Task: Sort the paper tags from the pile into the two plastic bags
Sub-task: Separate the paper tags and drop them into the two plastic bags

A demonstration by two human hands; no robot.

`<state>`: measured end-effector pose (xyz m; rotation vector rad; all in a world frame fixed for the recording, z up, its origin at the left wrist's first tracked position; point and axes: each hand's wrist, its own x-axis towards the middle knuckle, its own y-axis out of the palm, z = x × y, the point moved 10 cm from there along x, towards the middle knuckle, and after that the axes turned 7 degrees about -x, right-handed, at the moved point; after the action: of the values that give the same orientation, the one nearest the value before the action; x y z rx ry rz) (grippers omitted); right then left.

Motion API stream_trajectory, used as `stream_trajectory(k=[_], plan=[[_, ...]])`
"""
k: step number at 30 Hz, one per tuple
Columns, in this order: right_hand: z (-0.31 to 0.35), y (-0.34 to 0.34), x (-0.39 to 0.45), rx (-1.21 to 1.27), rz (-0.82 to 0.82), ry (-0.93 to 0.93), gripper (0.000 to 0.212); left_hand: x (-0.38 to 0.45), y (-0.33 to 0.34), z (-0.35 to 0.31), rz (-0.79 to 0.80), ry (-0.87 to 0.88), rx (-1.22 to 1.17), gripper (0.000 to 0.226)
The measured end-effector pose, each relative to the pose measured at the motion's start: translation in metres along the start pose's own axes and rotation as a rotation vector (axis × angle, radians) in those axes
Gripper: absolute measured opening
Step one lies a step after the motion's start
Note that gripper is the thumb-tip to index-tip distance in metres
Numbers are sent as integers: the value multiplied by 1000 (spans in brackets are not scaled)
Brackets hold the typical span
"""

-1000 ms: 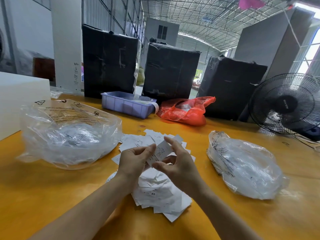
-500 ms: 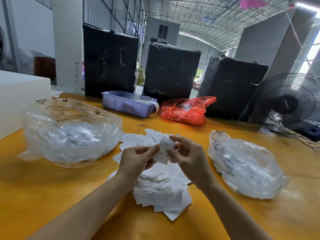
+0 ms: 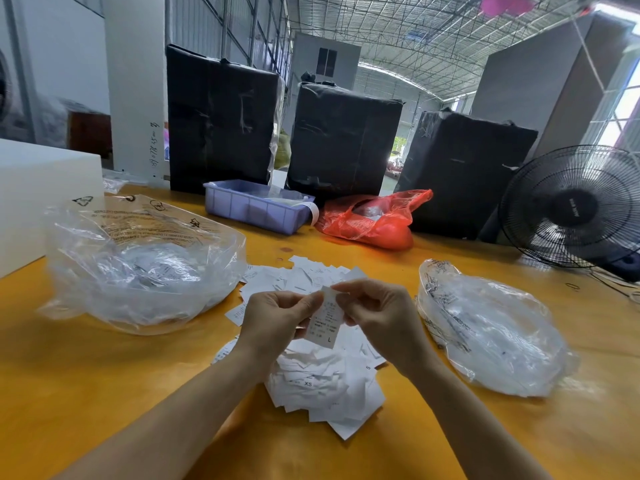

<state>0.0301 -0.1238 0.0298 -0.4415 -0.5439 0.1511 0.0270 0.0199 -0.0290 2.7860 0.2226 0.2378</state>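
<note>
tag [image 3: 325, 318] now upright over yellow table [image 3: 104, 393]

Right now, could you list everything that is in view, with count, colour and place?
table: one, yellow-orange, under everything
tag pile: one, white, table centre
held tag: one, white, marked L, above the pile
left plastic bag: one, clear, left of the pile
right plastic bag: one, clear, right of the pile
tray: one, pale blue, behind the pile
red bag: one, right of the tray
wrapped bales: three, black, far table edge
fan: one, black, far right
white block: one, far left
left hand: pinches the held tag
right hand: pinches the held tag
</note>
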Motion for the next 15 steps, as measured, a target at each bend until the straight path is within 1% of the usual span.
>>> stream_trajectory(k=[7, 10, 11, 13, 15], plan=[[-4, 9, -1, -24, 51, 36, 22, 0, -2, -6, -19, 66, 55, 29], [-4, 21, -3, -19, 128, 41, 37, -1, -4, -9, -45, 101, 56, 34], [-3, 23, -4, -35, 130, 23, 36, -1, -5, -10, -52, 96, 50, 36], [-1, 14, -3, -26, 59, 10, 26, 1, -3, -5, -25, 27, -4, 44], [-3, -1, -1, 21, -37, 29, 24, 0, 5, 4, 52, -82, -40, 48]])
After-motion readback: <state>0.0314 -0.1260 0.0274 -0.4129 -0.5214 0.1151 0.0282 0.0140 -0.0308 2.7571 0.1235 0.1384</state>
